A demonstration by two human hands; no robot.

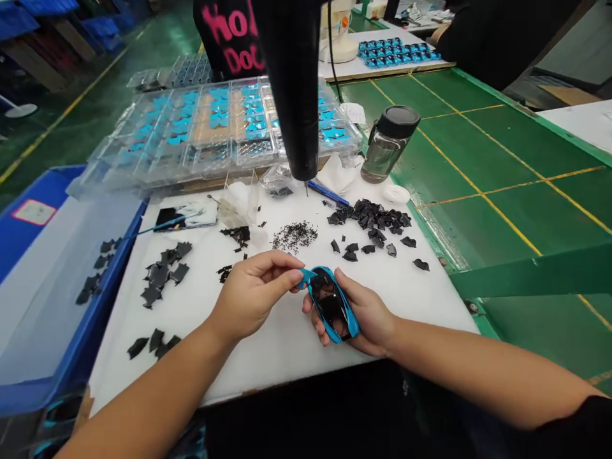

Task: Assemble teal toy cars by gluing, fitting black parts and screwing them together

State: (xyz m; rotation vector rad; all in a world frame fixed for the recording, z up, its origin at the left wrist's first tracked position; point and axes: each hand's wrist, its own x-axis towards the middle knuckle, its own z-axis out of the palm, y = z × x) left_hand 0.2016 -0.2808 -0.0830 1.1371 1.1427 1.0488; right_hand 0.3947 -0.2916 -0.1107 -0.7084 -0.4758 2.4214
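Right grip (370, 312) is holding the blue-and-black toy car body (329, 303) over the worktop's (268, 363) near side. Left grip (255, 290) is pinching a blue piece (306, 276) at its far-left end; can't tell if attached. Small black screws (296, 236) are lying beyond, black screwdriver (301, 115) hanging farther off.

Blue-and-black toy car (331, 305), white work surface (272, 354), blue bin (86, 338)

Well beyond your fingers (289, 280), pink letters (224, 22) on a person's black garment (208, 54) read "Ko" above "Doc", partly hidden. Far left of them, the blue bin (29, 398) carries a label (34, 212) you can't read.
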